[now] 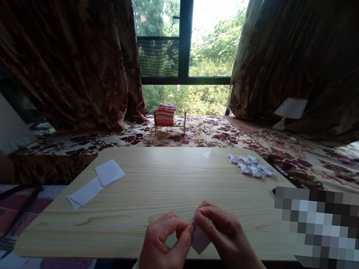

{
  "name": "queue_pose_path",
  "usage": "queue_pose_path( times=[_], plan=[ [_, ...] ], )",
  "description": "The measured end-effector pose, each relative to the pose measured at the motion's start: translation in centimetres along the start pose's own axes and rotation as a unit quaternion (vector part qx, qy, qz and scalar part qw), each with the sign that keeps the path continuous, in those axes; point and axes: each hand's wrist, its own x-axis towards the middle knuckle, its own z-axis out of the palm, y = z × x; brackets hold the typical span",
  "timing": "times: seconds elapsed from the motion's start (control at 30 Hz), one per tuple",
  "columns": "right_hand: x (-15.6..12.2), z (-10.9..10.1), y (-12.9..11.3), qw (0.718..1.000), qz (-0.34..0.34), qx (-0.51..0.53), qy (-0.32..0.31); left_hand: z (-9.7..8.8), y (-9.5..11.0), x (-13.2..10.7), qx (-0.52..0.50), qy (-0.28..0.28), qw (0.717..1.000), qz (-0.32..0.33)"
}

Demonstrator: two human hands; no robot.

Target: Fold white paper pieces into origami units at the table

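Note:
A small folded piece of white paper [200,239] is held up over the table's near edge, its lower corner pointing down. My left hand [169,239] pinches its left edge between thumb and forefinger. From the other side my right hand [221,225] grips the upper part, fingers closed over it. Several folded white paper pieces [252,166] lie in a cluster at the table's far right. On the left side of the table rest flat white paper sheets [109,172], one overlapping a longer strip [85,192].
The pale wooden table [151,165] has rounded corners. Behind it, a patterned cloth ledge [199,130] carries a small rack with pink-striped cloths [165,115] and a white lamp [291,108]. More white paper [11,261] lies at lower left. A pixelated patch covers the right.

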Motion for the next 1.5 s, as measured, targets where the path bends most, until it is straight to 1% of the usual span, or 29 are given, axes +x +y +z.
queue_pose_path(
  times=[0.07,0.17,0.27,0.33,0.4,0.5,0.53,0.57,0.63,0.7,0.77,0.83,0.9,0.97,1.03,1.17,1.23,1.3,1.33,1.4,1.5],
  plan=[
    [0.1,0.2,0.2,0.999,0.027,0.023,0.016,0.1,-0.1,0.0,-0.016,0.005,0.999,-0.028],
    [0.1,0.3,0.4,0.995,0.081,0.044,0.036,0.4,-0.5,-0.1,-0.055,0.051,0.994,-0.085],
    [-0.3,0.2,0.5,0.997,0.072,0.012,0.030,0.8,-0.8,-0.3,-0.118,0.107,0.978,-0.135],
    [-0.6,0.2,0.5,0.997,0.063,-0.005,0.034,0.9,-1.0,-0.3,-0.158,0.114,0.968,-0.159],
    [-0.8,0.2,0.3,0.997,0.059,-0.019,0.039,0.9,-1.1,-0.2,-0.191,0.091,0.961,-0.176],
    [-0.8,0.0,-0.1,0.998,0.042,-0.052,0.015,0.9,-1.2,0.4,-0.235,0.019,0.954,-0.187],
    [-0.7,-0.1,-0.3,0.997,0.037,-0.065,0.004,1.0,-1.1,0.6,-0.243,0.006,0.952,-0.185],
    [-0.7,-0.2,-0.5,0.997,0.034,-0.075,-0.007,1.1,-1.1,0.7,-0.244,0.004,0.953,-0.180],
    [-0.6,-0.4,-0.7,0.996,0.032,-0.087,-0.018,1.3,-0.8,0.9,-0.234,0.027,0.958,-0.163],
    [-0.6,-0.5,-0.7,0.995,0.023,-0.099,-0.015,1.6,-0.6,0.8,-0.224,0.050,0.963,-0.143],
    [-0.7,-0.3,-0.6,0.993,-0.001,-0.117,-0.004,1.9,-0.4,0.7,-0.216,0.070,0.965,-0.134],
    [-0.9,-0.1,-0.6,0.991,-0.028,-0.131,0.010,2.0,-0.4,0.7,-0.204,0.092,0.965,-0.138],
    [-1.0,0.1,-0.5,0.991,-0.036,-0.131,0.018,2.1,-0.6,0.9,-0.203,0.103,0.961,-0.157],
    [-1.2,0.2,-0.3,0.993,-0.019,-0.118,0.021,2.1,-0.9,1.1,-0.218,0.096,0.954,-0.181],
    [-1.3,0.1,0.0,0.995,0.009,-0.099,0.021,2.0,-1.2,1.2,-0.215,0.088,0.955,-0.185],
    [-1.1,-0.1,0.6,0.996,0.050,-0.065,0.021,1.7,-1.4,0.8,-0.138,0.056,0.981,-0.122],
    [-0.8,0.0,0.7,0.997,0.059,-0.050,0.016,1.7,-1.4,0.5,-0.117,0.050,0.986,-0.103],
    [-0.6,0.2,0.6,0.997,0.063,-0.038,0.009,1.8,-1.4,0.4,-0.115,0.043,0.988,-0.099],
    [-0.5,0.3,0.5,0.997,0.062,-0.036,0.006,1.9,-1.4,0.4,-0.120,0.035,0.987,-0.101],
    [-0.5,0.5,0.3,0.998,0.055,-0.042,-0.004,1.9,-1.5,0.6,-0.149,0.002,0.982,-0.118],
    [-0.8,0.4,0.1,0.997,0.037,-0.059,-0.027,1.5,-1.8,1.2,-0.211,-0.042,0.962,-0.166]
  ],
)
